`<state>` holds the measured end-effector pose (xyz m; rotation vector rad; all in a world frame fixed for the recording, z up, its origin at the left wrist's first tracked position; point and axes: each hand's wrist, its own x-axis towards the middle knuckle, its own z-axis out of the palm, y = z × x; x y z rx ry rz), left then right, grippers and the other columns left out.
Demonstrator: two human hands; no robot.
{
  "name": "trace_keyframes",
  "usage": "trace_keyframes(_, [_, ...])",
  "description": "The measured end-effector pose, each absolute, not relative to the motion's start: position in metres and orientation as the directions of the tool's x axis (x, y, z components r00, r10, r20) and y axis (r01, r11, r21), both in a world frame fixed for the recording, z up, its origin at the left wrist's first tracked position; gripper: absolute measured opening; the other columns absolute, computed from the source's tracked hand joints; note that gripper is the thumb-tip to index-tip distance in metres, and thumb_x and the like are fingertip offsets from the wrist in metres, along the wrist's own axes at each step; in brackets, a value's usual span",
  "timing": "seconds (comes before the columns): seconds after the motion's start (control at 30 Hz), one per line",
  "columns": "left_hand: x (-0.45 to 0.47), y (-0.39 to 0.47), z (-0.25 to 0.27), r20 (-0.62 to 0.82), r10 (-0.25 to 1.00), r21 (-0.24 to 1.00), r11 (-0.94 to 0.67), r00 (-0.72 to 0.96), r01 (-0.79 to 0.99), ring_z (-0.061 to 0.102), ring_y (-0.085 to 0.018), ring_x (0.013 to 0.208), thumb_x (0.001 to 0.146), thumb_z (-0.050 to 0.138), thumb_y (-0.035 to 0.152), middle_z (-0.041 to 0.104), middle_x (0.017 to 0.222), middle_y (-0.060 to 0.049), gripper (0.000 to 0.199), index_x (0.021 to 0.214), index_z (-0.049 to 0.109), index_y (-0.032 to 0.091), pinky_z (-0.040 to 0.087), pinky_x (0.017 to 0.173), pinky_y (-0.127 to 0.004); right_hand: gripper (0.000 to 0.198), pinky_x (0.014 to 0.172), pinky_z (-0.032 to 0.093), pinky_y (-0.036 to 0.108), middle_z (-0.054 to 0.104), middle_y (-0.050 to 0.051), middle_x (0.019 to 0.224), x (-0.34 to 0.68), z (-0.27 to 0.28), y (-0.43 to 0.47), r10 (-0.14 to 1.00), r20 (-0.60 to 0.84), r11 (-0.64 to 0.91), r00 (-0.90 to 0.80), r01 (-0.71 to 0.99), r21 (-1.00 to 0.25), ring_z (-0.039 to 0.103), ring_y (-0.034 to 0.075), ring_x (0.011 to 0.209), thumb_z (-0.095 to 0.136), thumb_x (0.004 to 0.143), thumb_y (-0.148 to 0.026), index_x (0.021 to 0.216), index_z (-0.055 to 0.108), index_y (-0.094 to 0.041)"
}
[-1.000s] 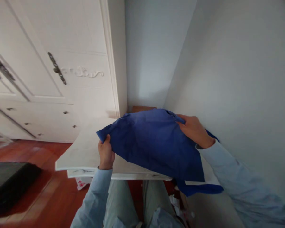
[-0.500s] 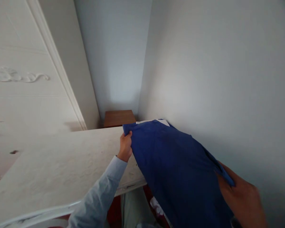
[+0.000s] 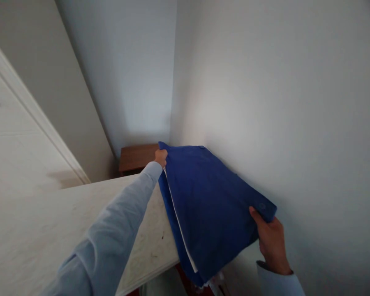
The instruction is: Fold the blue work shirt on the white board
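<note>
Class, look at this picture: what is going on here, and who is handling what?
A person in light blue sleeves holds a blue garment spread over a white tabletop beside the wall. The left hand grips its far corner, near a brown wooden stand; the right hand grips the near corner. A white edge shows within the fold.

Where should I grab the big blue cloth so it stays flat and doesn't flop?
Probably by two opposite corners, as here: the left hand pinches the far corner of the blue cloth and the right hand the near corner by the wall. Come from the ends, since the middle lies spread over the white tabletop and would likely sag.
</note>
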<state>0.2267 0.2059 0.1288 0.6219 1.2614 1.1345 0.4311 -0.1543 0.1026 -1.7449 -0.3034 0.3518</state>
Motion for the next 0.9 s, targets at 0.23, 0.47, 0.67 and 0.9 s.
trace_keyframes(0.23, [0.203,0.212,0.069,-0.37,0.91,0.929,0.356,-0.187,-0.104,0.068,-0.02,0.094,0.088,0.061,0.013,0.069,0.104,-0.011,0.025,0.113,0.061,0.009,0.058,0.083,-0.037,0.068,0.075,0.057,0.029,0.069,0.004,0.121,0.444,0.031,-0.169,0.471,-0.518,-0.001,0.714,-0.587,-0.81,0.067,0.02,0.095,0.089,0.049,-0.034,0.112,0.068,-0.021])
trace_keyframes(0.47, [0.194,0.125,0.049,0.388,0.913,0.839,-0.408,0.128,0.36,0.031,-0.027,0.148,0.086,0.058,0.021,0.037,0.156,-0.018,0.055,0.14,0.05,0.013,0.023,0.123,-0.044,0.057,0.067,0.057,0.031,0.072,0.001,0.102,0.416,0.027,-0.197,0.518,-0.583,-0.034,0.626,-0.666,-0.745,0.067,0.019,0.081,0.09,0.054,-0.037,0.103,0.066,-0.022])
trace_keyframes(0.67, [0.188,0.041,0.019,0.175,0.818,0.474,-0.558,0.548,0.681,0.029,-0.036,0.147,0.096,0.046,0.046,0.04,0.151,-0.025,0.061,0.142,0.048,0.006,0.021,0.121,-0.055,0.052,0.069,0.057,0.029,0.073,0.0,0.093,0.354,0.018,-0.22,0.634,-0.615,-0.079,0.469,-0.751,-0.655,0.068,0.017,0.077,0.091,0.056,-0.035,0.097,0.063,-0.021])
trace_keyframes(0.9, [0.152,-0.06,0.03,0.308,0.872,0.685,-0.481,0.38,0.547,0.038,-0.03,0.144,0.097,0.043,0.044,0.047,0.148,-0.02,0.055,0.137,0.053,0.007,0.031,0.12,-0.048,0.052,0.047,0.044,0.019,0.069,0.002,0.067,0.272,-0.026,-0.273,0.768,-0.571,-0.365,0.289,-0.536,-0.762,0.059,0.011,0.048,0.087,0.056,-0.057,0.081,0.067,-0.017])
